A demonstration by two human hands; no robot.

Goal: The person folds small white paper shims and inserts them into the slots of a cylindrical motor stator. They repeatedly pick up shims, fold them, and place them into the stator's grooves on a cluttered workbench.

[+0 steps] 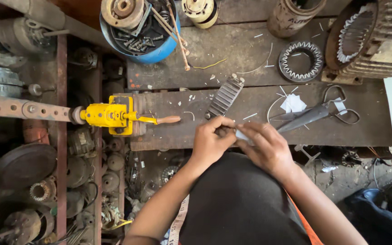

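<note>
My left hand [212,138] and my right hand [265,146] meet over the front edge of a worn wooden workbench [250,63]. Between the fingertips of both hands I pinch a small white strip of paper-like sheet [242,134]. Just beyond my left hand lies a dark ribbed metal piece [224,97], tilted on the bench. Large black scissors [316,113] lie to the right of my right hand, beside white paper scraps [292,103].
A yellow hand-crank winder [110,115] with a wooden handle is clamped at the bench's left end. A blue tub [141,27] of parts, a toothed stator ring [300,60] and a finned motor housing [373,38] stand at the back. Old motor parts fill the floor shelves at left.
</note>
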